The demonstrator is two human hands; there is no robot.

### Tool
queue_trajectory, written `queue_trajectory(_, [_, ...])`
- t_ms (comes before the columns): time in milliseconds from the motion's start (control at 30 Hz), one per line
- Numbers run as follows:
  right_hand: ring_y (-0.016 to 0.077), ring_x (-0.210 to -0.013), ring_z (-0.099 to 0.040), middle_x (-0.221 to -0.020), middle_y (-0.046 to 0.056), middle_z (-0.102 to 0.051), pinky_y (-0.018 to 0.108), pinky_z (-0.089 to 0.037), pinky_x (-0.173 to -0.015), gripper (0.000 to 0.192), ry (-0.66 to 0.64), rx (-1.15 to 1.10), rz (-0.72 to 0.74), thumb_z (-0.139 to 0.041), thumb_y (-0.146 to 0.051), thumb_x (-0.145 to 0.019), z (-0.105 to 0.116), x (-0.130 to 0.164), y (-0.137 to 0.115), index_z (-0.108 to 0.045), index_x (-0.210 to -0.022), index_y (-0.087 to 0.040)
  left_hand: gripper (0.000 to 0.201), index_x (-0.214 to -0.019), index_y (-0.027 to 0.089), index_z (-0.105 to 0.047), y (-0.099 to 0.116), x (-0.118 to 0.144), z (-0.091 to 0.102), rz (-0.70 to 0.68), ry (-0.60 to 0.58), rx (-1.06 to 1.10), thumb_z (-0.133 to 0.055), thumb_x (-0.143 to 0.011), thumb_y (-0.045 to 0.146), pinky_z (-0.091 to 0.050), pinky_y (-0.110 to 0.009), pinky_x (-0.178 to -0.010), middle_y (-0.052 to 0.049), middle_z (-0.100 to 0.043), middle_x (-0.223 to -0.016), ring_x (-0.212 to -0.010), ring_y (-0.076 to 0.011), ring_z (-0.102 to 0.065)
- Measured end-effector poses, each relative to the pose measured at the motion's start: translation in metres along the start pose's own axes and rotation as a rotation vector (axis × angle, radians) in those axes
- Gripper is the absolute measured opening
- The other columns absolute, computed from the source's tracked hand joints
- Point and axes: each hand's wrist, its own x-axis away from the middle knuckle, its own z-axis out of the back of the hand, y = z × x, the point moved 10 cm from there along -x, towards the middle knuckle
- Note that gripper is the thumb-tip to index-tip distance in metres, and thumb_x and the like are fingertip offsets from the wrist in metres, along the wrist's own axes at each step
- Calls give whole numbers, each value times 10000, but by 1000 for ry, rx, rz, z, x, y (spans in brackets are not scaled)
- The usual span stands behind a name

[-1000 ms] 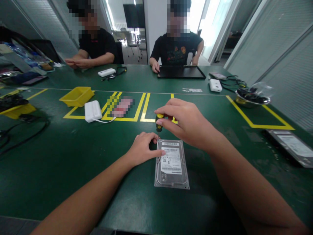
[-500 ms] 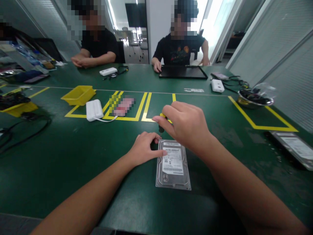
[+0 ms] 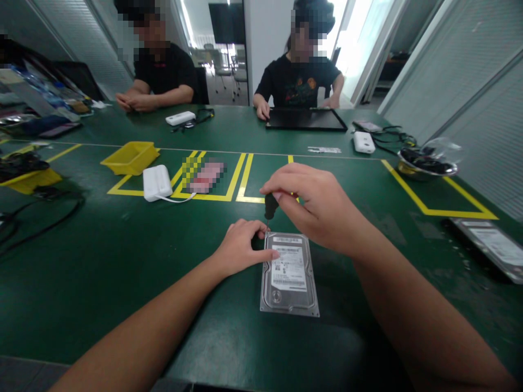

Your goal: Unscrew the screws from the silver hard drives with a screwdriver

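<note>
2 hands at work on 1 hard drive point(image 3: 289, 274), lying flat on the green counter point(image 3: 122, 261), label up, near the front edge. Left hand point(image 3: 239, 249) pressed on the drive's upper-left corner, fingers curled, thumb on the lid. Right hand point(image 3: 314, 209) pinching a small screwdriver point(image 3: 270, 207) by its dark handle, held upright, tip at the same corner. 1 white box point(image 3: 157, 183) and 1 yellow tray point(image 3: 131, 158) further back, well apart from the drive.
</note>
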Motion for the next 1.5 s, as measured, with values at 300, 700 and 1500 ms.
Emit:
queue_trajectory(300, [154, -1067, -655, -1122, 51, -731, 300, -491, -950, 338, -82, -2, 21, -460, -22, -860, 1, 1, -4, -732, -1027, -132, 494, -950, 227, -594, -2, -1, -1, 0, -1, 9, -721, -719, 645, -366, -353, -781, -3, -660, -966, -879, -234, -527])
queue_trajectory(700, [173, -940, -590, -988, 83, -649, 322, -470, -824, 205, -33, 77, -13, -571, -177, -906, 0, 1, 1, -743, -1014, -151, 502, -962, 229, -589, 0, -1, -1, -7, -3, 0, -703, -728, 657, -366, -357, -779, -9, -647, -942, -876, -233, -526])
queue_trajectory(1500, [176, -979, -604, -1018, 80, -684, 317, -457, -874, 212, -65, 32, -6, -498, -124, -899, -1, 1, 2, -691, -985, -141, 506, -962, 227, -584, 0, -1, -2, -5, -12, -5, -674, -741, 673, -371, -366, -782, -17, -653, -945, -885, -240, -532])
